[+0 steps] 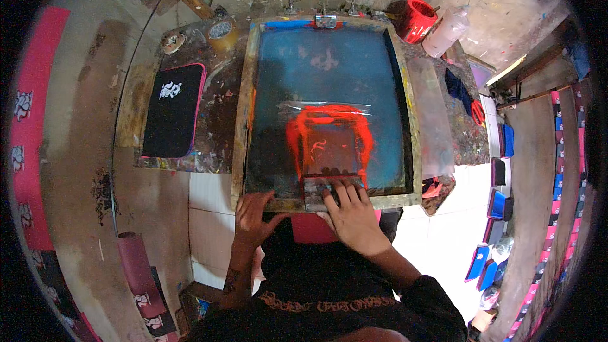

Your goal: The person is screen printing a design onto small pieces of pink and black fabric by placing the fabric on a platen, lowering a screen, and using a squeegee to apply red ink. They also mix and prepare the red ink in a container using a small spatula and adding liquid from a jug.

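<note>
Both hands are bare: no gloves, rings or wristbands showing on the left hand (253, 215) or the right hand (352, 215). Forearms are uncovered too, entering from about 6 o'clock. The left forearm carries a dark tattoo-like marking at roughly 7 o'clock, too blurred to read its shape. A black top fills the bottom of the view, its short sleeve bunched at the right elbow, around 5 o'clock. Across the chest runs a band of orange-gold ornate print, low centre, stretched by the lens.
</note>
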Motion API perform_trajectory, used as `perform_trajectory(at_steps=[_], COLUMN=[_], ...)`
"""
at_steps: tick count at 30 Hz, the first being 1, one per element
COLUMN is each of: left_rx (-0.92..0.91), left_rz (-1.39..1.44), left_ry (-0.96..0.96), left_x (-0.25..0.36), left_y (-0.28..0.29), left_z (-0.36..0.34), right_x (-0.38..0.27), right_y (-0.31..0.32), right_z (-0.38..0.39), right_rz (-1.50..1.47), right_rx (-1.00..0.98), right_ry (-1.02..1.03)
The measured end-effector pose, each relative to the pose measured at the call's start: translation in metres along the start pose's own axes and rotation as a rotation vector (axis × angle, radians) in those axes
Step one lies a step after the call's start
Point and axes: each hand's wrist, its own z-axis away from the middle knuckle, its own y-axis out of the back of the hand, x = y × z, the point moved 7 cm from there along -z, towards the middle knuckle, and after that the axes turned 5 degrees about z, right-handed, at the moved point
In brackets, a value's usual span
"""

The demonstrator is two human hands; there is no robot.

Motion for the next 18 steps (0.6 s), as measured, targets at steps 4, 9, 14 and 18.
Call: perform_trajectory(at_steps=[4,9,14,18], left_rx=[-0.012,0.109,0.579,0.145], left_rz=[-0.003,-0.231,-0.204,-0.061], left_ry=[-0.082,-0.323,-0.457,-0.21], left_x=[0.01,0.098,0.112,0.012], left_y=[0.02,0.105,0.103,-0.029], left_z=[-0.012,-0.097,-0.117,-0.142], right_x=[-0.01,0.007,0.041,0.04], right_y=[0.061,0.143,0.278,0.368], right_z=[-0.002,-0.031,-0.108,-0.136], right_rz=[-0.031,0.237,0.125,-0.023], right_rx=[0.021,0.403,0.626,0.345], right_ry=[-0.027,0.058,0.171,0.131])
